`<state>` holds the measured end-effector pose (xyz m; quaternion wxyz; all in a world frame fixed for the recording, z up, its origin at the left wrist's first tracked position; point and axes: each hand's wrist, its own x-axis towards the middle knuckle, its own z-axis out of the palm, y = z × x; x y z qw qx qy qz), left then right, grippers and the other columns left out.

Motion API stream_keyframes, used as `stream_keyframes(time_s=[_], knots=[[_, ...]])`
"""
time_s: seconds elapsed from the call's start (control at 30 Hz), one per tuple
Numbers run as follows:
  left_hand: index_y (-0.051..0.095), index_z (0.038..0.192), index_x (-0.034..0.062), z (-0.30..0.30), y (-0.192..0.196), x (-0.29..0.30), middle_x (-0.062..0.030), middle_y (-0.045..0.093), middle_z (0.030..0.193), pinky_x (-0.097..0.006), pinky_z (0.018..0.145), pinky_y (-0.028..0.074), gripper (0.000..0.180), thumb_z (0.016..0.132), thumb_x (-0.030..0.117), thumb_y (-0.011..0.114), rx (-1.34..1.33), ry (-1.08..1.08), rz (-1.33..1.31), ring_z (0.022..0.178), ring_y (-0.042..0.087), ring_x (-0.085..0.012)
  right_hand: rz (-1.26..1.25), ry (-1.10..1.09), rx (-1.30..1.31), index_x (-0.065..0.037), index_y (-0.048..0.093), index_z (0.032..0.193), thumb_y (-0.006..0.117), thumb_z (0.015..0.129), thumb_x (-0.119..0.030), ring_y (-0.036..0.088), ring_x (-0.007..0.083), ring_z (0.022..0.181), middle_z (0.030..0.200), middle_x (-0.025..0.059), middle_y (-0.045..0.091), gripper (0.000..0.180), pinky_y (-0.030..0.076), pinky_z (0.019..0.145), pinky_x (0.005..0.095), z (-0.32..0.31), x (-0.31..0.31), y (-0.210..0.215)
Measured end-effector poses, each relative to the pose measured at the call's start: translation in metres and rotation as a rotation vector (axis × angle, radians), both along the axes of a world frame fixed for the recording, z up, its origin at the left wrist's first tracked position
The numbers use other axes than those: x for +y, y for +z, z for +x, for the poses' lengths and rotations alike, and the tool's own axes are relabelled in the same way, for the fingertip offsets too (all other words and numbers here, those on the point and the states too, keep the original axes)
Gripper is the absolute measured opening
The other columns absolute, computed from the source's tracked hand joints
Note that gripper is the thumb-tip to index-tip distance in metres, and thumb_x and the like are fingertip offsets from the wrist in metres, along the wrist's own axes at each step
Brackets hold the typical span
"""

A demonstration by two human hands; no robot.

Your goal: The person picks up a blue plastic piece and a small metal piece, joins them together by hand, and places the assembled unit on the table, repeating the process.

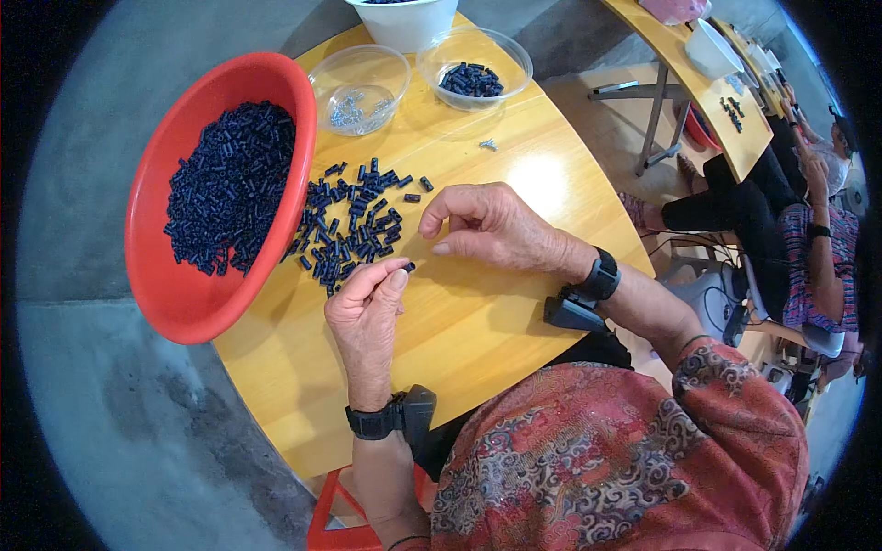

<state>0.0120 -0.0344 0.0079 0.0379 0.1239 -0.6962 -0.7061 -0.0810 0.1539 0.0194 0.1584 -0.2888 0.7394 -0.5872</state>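
Left hand [366, 308] over the wooden tabletop [478, 312], thumb and forefinger clamped on one small dark tube [408, 267]. Right hand [482, 225] just beside, fingers curled together; anything held not discernible. Loose pile of dark tubes [354, 225] between hands and red basin [175, 294] full of more. Two clear bowls [360, 78] farther back, one with metal bits, one with dark pieces.

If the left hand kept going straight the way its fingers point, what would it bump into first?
Probably the right hand. The left hand pinches a small dark tube piece, its fingers pointing up and a bit right. The loose pile of dark pieces lies just left of that line, though depth is hard to judge.
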Motion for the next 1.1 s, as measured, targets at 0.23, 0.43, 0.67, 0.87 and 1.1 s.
stream_keyframes(time_s=[0.23,0.43,0.67,0.87,1.1], knots=[[0.070,0.097,-0.0008,0.001,0.001,0.003,0.0011,0.059,0.076,-0.018,0.052,0.037,0.014,0.086,0.006,0.067,-0.010,-0.052,0.027,0.058,0.047,-0.0037,-0.033,0.134,0.125,-0.004,0.063,0.094,0.072,0.079,-0.010,0.061,0.0142,0.077,0.086,0.0050,0.063,0.018,0.048,0.068,0.0272,0.004,-0.008,-0.002],[0.069,0.096,-0.0013,0.000,-0.002,0.007,0.0007,0.058,0.075,-0.019,0.051,0.037,0.013,0.086,0.007,0.068,0.010,-0.067,0.000,0.058,0.047,-0.0042,-0.080,0.127,0.296,-0.003,0.064,0.091,0.069,0.082,-0.010,0.063,0.0203,0.079,0.085,0.0072,0.063,0.013,0.049,0.069,0.0311,0.003,-0.008,-0.008],[0.070,0.096,0.0001,-0.002,-0.006,-0.008,0.0035,0.059,0.078,-0.017,0.050,0.032,0.012,0.087,0.006,0.064,0.170,0.215,-0.412,0.057,0.041,-0.0016,0.007,-0.012,0.371,-0.005,0.062,0.087,0.067,0.078,-0.005,0.063,0.0284,0.076,0.081,0.0098,0.061,0.010,0.050,0.066,0.0350,-0.005,-0.005,-0.006],[0.070,0.091,-0.0010,-0.007,-0.006,-0.003,-0.0032,0.064,0.082,-0.021,0.062,0.045,0.009,0.083,-0.001,0.066,0.290,0.192,-0.588,0.071,0.056,-0.0085,0.227,-0.071,0.543,-0.007,0.064,0.083,0.068,0.074,-0.004,0.063,0.0269,0.073,0.080,0.0076,0.060,0.010,0.050,0.063,0.0348,-0.006,-0.003,-0.012],[0.070,0.090,-0.0006,-0.006,-0.006,0.006,-0.0078,0.065,0.085,-0.023,0.057,0.045,0.014,0.076,-0.003,0.070,0.297,0.073,-0.646,0.068,0.058,-0.0123,0.294,-0.020,0.613,-0.011,0.063,0.081,0.069,0.073,-0.012,0.063,0.0258,0.071,0.080,0.0048,0.059,0.010,0.050,0.059,0.0370,-0.006,-0.005,-0.017]])
